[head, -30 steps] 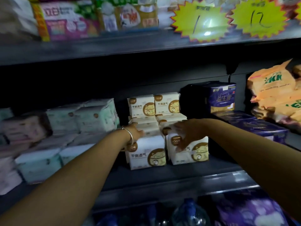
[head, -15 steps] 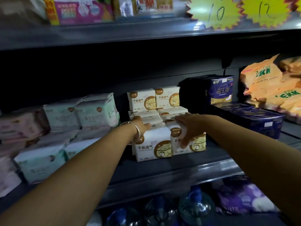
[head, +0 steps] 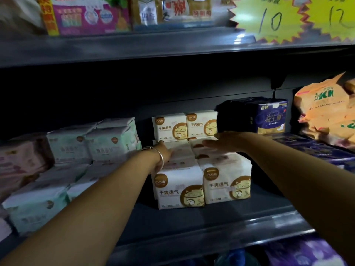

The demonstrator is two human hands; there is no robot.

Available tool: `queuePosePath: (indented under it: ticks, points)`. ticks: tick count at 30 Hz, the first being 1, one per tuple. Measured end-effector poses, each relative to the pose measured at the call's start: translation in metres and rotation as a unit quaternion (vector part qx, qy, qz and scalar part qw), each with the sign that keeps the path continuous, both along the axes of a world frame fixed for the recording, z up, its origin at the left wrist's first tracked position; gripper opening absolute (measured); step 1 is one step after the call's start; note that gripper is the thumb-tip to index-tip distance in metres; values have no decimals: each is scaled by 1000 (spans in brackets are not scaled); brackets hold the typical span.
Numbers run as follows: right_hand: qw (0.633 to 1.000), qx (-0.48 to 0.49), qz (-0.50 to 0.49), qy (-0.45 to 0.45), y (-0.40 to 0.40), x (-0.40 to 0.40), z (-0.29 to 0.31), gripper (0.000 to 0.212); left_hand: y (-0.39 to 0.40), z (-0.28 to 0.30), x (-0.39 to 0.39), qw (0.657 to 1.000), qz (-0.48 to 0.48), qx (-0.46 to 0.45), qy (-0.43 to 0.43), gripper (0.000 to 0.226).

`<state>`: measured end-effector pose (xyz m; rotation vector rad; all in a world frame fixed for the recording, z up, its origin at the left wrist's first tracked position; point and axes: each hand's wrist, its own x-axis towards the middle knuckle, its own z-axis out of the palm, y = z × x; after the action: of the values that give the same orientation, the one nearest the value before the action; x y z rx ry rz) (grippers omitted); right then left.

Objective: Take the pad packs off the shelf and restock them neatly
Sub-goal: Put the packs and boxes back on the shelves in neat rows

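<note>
**Both hands reach over the cream pad packs on the middle shelf**

You stand before a dark metal shelf (head: 192, 225), and its middle level carries all the goods. At the left lie the pale green and pink packs (head: 92, 143), at the right the dark blue packs (head: 272, 117) and the orange bags (head: 326, 112). Between them is your task: the cream pad packs (head: 226, 181) with the gold cat. Two stand at the front edge side by side, faces forward, probably so the label reads easily; others lie flat behind them, and two more stand at the back.

Your left hand (head: 165, 152), with a bracelet on the wrist, rests on the flat packs; I cannot tell if its fingers curl. Your right hand (head: 221, 144) is flat, fingers straight, over the middle row and holding nothing, as if to press it level.
</note>
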<state>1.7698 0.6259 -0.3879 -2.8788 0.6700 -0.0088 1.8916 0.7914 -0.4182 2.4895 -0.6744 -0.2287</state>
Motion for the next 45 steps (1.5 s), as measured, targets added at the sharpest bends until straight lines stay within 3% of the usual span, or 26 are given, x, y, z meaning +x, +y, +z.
queuePosePath:
  ticks: [3, 5, 8, 15, 20, 25, 28, 33, 36, 39, 45]
  points:
    - [999, 8, 10, 36, -2, 12, -14, 57, -7, -2, 9, 1000, -3, 4, -8, 48]
    - [998, 45, 29, 13, -9, 21, -25, 38, -11, -4, 12, 1000, -22, 2, 0, 39]
    - [997, 73, -2, -31, -11, 30, -27, 43, -12, -6, 18, 999, -26, 11, -18, 38]
    - [999, 32, -2, -18, -14, 38, -23, 68, -11, -5, 26, 1000, 1, 1, -15, 35]
    - [988, 85, -8, -131, -28, 57, -5, 50, -18, 0, 47, 997, 36, -41, -54, 55]
    - [956, 210, -18, -205, -41, 85, -5, 43, -32, -1, 64, 996, 36, -43, -68, 51]
    - [944, 237, -24, -230, -38, 94, -8, 42, -36, -2, 68, 997, 36, -30, -59, 56]
    - [958, 215, -32, -188, -34, 95, -6, 37, -35, -2, 68, 998, 36, -5, -56, 61]
    - [987, 86, -33, -132, -25, 88, -3, 38, -32, 1, 60, 998, 38, 0, -55, 57]
    - [991, -3, -21, -132, -9, 75, 3, 35, -22, 7, 42, 998, 32, -10, -52, 55]
    - [990, -52, 54, -116, 45, 40, 10, 30, 28, 19, -10, 996, 27, -45, -79, 35]
